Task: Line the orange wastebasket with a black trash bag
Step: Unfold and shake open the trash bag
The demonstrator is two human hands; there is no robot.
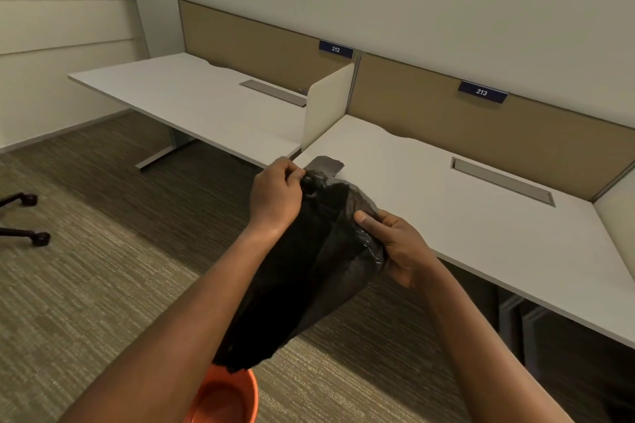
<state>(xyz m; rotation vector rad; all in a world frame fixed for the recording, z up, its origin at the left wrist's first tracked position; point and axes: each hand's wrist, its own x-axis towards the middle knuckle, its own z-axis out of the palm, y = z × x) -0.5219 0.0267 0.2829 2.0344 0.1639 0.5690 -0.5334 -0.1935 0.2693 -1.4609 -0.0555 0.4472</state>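
A black trash bag (pixel 305 271) hangs in the air between my two hands, its lower end dangling just above the orange wastebasket (pixel 226 398). My left hand (pixel 276 196) pinches the bag's top edge. My right hand (pixel 398 244) grips the bag's right side, thumb on top. The wastebasket stands on the carpet at the bottom of the view, partly hidden by my left forearm and the bag. Its inside looks bare.
A flat folded dark bag (pixel 324 165) lies on the corner of the white desk 213 (pixel 464 216) right behind my hands. Desk 212 (pixel 192 96) stands to the left behind a divider panel (pixel 326 103). Chair casters (pixel 37 237) sit at the far left on the carpet.
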